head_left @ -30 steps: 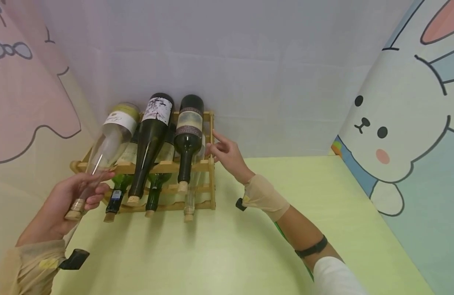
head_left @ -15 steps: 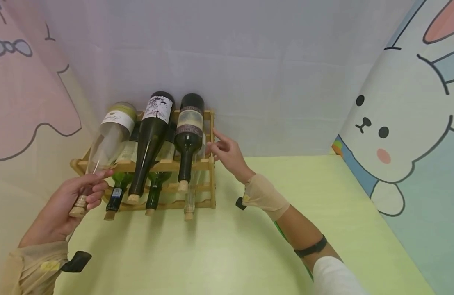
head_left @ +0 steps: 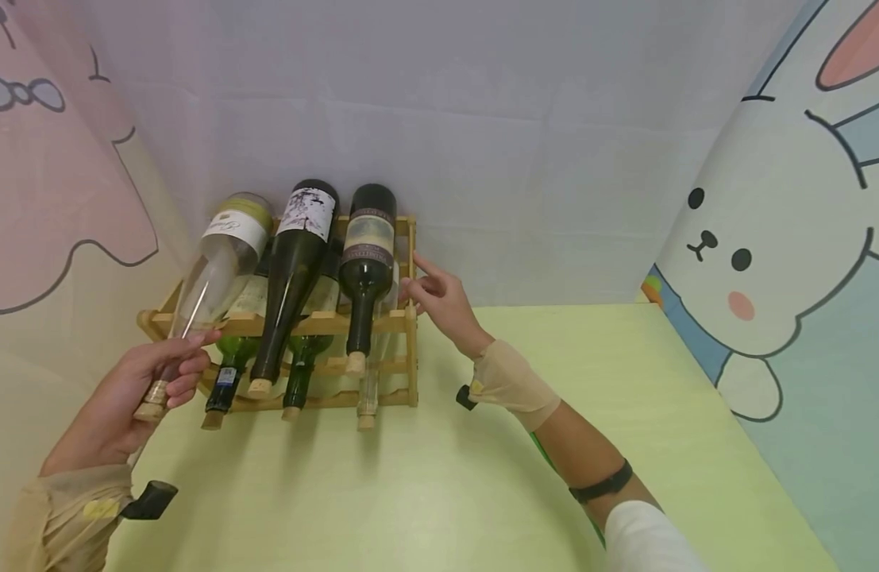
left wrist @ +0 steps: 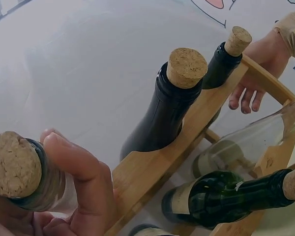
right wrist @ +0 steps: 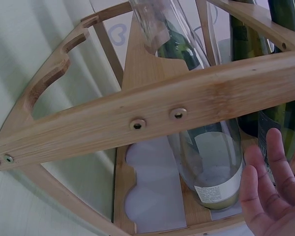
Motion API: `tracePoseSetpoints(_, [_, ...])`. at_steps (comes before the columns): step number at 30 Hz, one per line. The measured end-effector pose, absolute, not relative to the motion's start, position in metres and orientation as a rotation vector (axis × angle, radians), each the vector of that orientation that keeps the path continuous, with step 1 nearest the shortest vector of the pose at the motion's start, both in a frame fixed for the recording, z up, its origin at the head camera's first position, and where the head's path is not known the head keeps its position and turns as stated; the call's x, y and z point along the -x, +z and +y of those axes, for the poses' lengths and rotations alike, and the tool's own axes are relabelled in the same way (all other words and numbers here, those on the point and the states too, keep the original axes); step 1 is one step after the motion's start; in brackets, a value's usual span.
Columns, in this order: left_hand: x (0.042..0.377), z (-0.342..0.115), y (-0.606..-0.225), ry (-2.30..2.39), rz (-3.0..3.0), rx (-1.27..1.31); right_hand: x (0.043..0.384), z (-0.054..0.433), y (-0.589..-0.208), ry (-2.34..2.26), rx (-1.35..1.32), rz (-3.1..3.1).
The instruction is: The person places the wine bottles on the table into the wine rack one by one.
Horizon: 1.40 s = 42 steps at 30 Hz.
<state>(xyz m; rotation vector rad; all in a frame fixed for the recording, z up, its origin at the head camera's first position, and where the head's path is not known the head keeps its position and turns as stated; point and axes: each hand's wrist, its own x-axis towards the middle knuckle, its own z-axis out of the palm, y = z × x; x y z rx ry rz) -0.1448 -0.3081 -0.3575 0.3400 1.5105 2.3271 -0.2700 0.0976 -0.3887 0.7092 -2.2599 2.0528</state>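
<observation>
My left hand [head_left: 128, 401] grips the neck of a clear glass wine bottle [head_left: 221, 266], which lies neck toward me on the upper left of a wooden wine rack [head_left: 326, 323]. Its cork [left wrist: 14, 164] sticks out past the fingers in the left wrist view. Beside it on the upper tier lie a dark wine bottle with a white label [head_left: 291, 278] and another dark bottle [head_left: 368, 274], both corked. At the rack's right side, my right hand [head_left: 446, 306] touches the frame with its index finger. Loosely bent fingers [right wrist: 273, 194] appear beside the rack in the right wrist view.
On the lower tier rest two green bottles, one left [head_left: 233, 349] and one in the middle [head_left: 306, 357], and a clear bottle [head_left: 368, 393] at right. A pale green table [head_left: 482, 477] extends in front and to the right. White cloth [head_left: 482, 159] hangs behind the rack.
Over the first half second, my left hand shifted slightly right and up with the clear bottle's neck. My right hand stays in place against the rack, and the other bottles have not moved.
</observation>
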Motion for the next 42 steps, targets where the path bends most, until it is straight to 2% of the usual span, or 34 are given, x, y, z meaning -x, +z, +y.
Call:
tracePoseSetpoints(13, [0.156,-0.306,-0.355,2.273,1.581,-0.178,0.271,0.099,-0.388,2.034,-0.697,-2.255])
tracePoseSetpoints(20, [0.149,-0.314,-0.352,2.235,1.551,-0.259,0.272,0.095,-0.386,2.071,-0.711,-2.235])
tracePoseSetpoints(26, [0.131,-0.313,-0.356,2.135,1.787,-0.174,0.270,0.094,-0.389,2.070,-0.709,-2.259])
tracePoseSetpoints(30, [0.123,-0.308,-0.361,2.163,1.794,-0.269,0.270,0.095,-0.388,2.067,-0.703,-2.255])
tracePoseSetpoints(42, [0.132,-0.300,-0.362,2.282,1.703,-0.306,0.270,0.095,-0.388,2.083,-0.709,-2.210])
